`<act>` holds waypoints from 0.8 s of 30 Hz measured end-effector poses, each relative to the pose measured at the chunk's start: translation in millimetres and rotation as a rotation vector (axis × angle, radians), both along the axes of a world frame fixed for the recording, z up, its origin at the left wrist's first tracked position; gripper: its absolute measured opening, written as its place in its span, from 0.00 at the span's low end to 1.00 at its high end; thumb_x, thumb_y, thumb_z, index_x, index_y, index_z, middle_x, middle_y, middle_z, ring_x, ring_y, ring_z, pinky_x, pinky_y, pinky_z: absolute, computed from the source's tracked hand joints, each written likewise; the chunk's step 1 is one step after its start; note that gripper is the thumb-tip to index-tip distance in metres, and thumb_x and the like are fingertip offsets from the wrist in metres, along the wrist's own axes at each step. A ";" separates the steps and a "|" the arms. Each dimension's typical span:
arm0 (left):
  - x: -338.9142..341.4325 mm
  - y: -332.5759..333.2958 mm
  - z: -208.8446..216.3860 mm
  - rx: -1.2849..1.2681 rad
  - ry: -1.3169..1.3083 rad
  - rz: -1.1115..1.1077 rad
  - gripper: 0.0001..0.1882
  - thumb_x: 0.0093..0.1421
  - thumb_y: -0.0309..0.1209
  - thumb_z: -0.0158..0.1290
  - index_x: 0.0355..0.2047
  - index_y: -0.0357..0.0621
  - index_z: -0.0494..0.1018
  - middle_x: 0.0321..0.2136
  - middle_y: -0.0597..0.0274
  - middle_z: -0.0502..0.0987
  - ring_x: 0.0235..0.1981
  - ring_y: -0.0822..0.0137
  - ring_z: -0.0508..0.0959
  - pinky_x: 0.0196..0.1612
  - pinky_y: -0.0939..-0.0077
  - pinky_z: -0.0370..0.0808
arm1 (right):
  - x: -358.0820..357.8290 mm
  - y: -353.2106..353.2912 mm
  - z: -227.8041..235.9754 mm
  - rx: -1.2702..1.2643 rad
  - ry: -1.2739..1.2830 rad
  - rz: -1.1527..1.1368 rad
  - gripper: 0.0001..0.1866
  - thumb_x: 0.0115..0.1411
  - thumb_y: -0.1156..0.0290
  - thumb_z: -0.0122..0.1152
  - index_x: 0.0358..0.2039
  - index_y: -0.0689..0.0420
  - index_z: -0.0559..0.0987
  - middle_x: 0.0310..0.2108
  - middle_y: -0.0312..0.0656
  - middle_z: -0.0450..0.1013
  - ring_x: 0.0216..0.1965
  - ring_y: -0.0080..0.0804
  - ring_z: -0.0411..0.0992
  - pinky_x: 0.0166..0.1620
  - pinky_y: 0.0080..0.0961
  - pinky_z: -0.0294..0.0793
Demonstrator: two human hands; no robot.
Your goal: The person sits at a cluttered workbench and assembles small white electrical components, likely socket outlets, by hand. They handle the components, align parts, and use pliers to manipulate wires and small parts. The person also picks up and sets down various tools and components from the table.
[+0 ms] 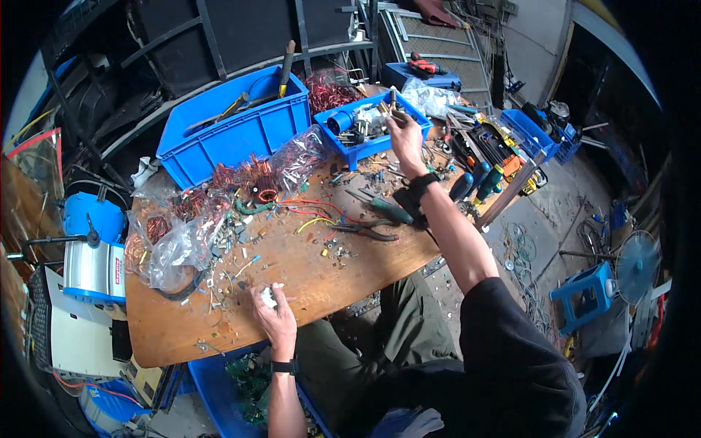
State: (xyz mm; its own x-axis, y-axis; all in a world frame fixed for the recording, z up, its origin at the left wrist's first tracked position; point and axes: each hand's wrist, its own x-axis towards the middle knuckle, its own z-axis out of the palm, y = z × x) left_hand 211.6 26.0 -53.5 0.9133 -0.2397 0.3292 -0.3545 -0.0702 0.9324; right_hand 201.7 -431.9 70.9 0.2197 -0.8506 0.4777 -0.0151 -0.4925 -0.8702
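Note:
Near the table's front edge, my left hand (pixel 276 318) has its fingers curled round a small white piece (pixel 269 297), whose kind I cannot tell. My right hand (pixel 405 140) reaches over the near right side of a small blue bin (pixel 376 151). Its fingers are bent together at the bin's contents, and what they grip is too small to make out. Inside the bin are metal parts (pixel 369 120) and a blue cylinder (pixel 339 122). Pliers with dark handles (pixel 369 231) and a green-handled screwdriver (pixel 391 210) lie on the wooden table (pixel 307 266) below my right wrist.
A large blue crate (pixel 241 139) with long-handled tools stands at the back left. Copper coils and plastic bags (pixel 179 252) cover the table's left side. More hand tools (pixel 489 150) crowd the right end. Under the front edge, a blue tub (pixel 208 383) holds green circuit boards.

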 end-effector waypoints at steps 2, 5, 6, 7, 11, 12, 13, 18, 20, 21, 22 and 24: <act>-1.2 -2.1 -1.7 -0.025 0.009 0.002 0.10 0.74 0.30 0.49 0.46 0.35 0.64 0.26 0.58 0.73 0.22 0.67 0.80 0.24 0.71 0.80 | -10.1 -4.8 -11.0 -0.076 -0.051 0.056 0.20 0.64 0.67 0.65 0.52 0.65 0.80 0.44 0.51 0.83 0.44 0.37 0.82 0.50 0.31 0.79; -6.0 1.5 2.2 -0.009 -0.007 0.005 0.10 0.74 0.30 0.49 0.47 0.35 0.65 0.27 0.57 0.74 0.22 0.65 0.79 0.26 0.72 0.77 | -45.0 58.0 -32.4 0.037 -0.087 0.302 0.16 0.63 0.73 0.63 0.50 0.66 0.81 0.43 0.47 0.83 0.43 0.29 0.79 0.48 0.27 0.78; -7.5 3.7 3.6 0.009 -0.008 -0.002 0.10 0.75 0.30 0.48 0.48 0.35 0.65 0.27 0.57 0.74 0.22 0.64 0.79 0.28 0.71 0.76 | -65.1 84.1 -32.3 0.119 0.022 0.388 0.16 0.63 0.74 0.62 0.51 0.65 0.81 0.45 0.45 0.82 0.45 0.28 0.79 0.50 0.26 0.78; -7.9 5.6 3.8 0.026 -0.014 -0.008 0.10 0.75 0.31 0.48 0.49 0.36 0.65 0.27 0.57 0.74 0.23 0.63 0.79 0.30 0.70 0.75 | -82.5 120.1 -24.7 0.164 0.063 0.495 0.16 0.65 0.73 0.62 0.52 0.65 0.80 0.45 0.44 0.82 0.45 0.27 0.78 0.51 0.25 0.78; -9.1 19.7 -13.9 0.045 -0.107 -0.032 0.16 0.75 0.37 0.44 0.52 0.34 0.65 0.35 0.48 0.79 0.37 0.56 0.82 0.42 0.61 0.75 | -145.9 206.7 -28.9 0.219 0.229 0.907 0.16 0.71 0.65 0.61 0.53 0.62 0.79 0.46 0.38 0.79 0.47 0.24 0.76 0.53 0.27 0.78; -6.3 24.8 -17.3 0.075 -0.144 -0.047 0.17 0.76 0.37 0.42 0.53 0.34 0.64 0.36 0.48 0.79 0.39 0.55 0.81 0.44 0.59 0.74 | -158.6 229.5 -25.6 0.392 0.322 0.953 0.15 0.72 0.64 0.60 0.52 0.61 0.80 0.48 0.37 0.78 0.49 0.24 0.75 0.54 0.27 0.77; -6.2 20.6 -16.7 0.094 -0.175 -0.079 0.18 0.76 0.38 0.39 0.55 0.35 0.63 0.37 0.48 0.80 0.41 0.54 0.80 0.46 0.58 0.73 | -170.3 238.5 -43.3 0.427 0.338 1.013 0.15 0.73 0.64 0.59 0.53 0.60 0.79 0.49 0.37 0.77 0.50 0.24 0.75 0.56 0.27 0.76; -55.6 2.5 22.7 0.212 -0.287 -0.275 0.19 0.68 0.41 0.48 0.48 0.37 0.70 0.40 0.45 0.74 0.45 0.47 0.76 0.48 0.53 0.72 | -191.1 283.7 -84.2 1.150 0.052 1.262 0.29 0.75 0.51 0.50 0.63 0.63 0.70 0.53 0.45 0.76 0.52 0.34 0.77 0.58 0.33 0.78; -91.8 -16.2 46.0 0.295 -0.447 -0.438 0.18 0.65 0.39 0.53 0.48 0.39 0.71 0.43 0.45 0.72 0.45 0.46 0.76 0.51 0.49 0.72 | -195.5 291.2 -81.8 1.552 -0.119 1.277 0.33 0.76 0.45 0.44 0.65 0.62 0.65 0.56 0.47 0.74 0.53 0.35 0.77 0.60 0.35 0.78; -108.3 -26.8 55.5 0.337 -0.478 -0.527 0.17 0.64 0.37 0.55 0.49 0.40 0.71 0.45 0.46 0.72 0.46 0.46 0.76 0.54 0.47 0.73 | -197.3 292.0 -90.7 1.630 -0.204 1.300 0.31 0.76 0.44 0.43 0.61 0.60 0.70 0.53 0.46 0.76 0.50 0.32 0.78 0.57 0.32 0.81; -123.5 -37.5 59.5 0.386 -0.504 -0.575 0.18 0.63 0.36 0.57 0.50 0.40 0.71 0.46 0.47 0.72 0.47 0.46 0.76 0.59 0.45 0.71 | -205.3 285.2 -103.4 1.680 -0.242 1.318 0.30 0.76 0.44 0.43 0.58 0.59 0.72 0.50 0.45 0.77 0.47 0.32 0.79 0.54 0.31 0.82; -143.1 -54.0 59.7 0.453 -0.528 -0.666 0.23 0.60 0.33 0.62 0.54 0.43 0.69 0.48 0.46 0.72 0.53 0.42 0.75 0.70 0.42 0.63 | -217.3 278.6 -100.3 1.755 -0.232 1.153 0.27 0.75 0.44 0.45 0.49 0.57 0.76 0.41 0.43 0.80 0.41 0.31 0.80 0.49 0.31 0.83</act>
State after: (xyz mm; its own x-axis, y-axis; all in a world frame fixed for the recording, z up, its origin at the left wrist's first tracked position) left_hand 68.5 -28.0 6.2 0.3046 -0.8609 0.4076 -0.8179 -0.0172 0.5750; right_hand -15.6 -153.3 -29.4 0.9152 0.1122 -0.3870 -0.2259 0.9382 -0.2621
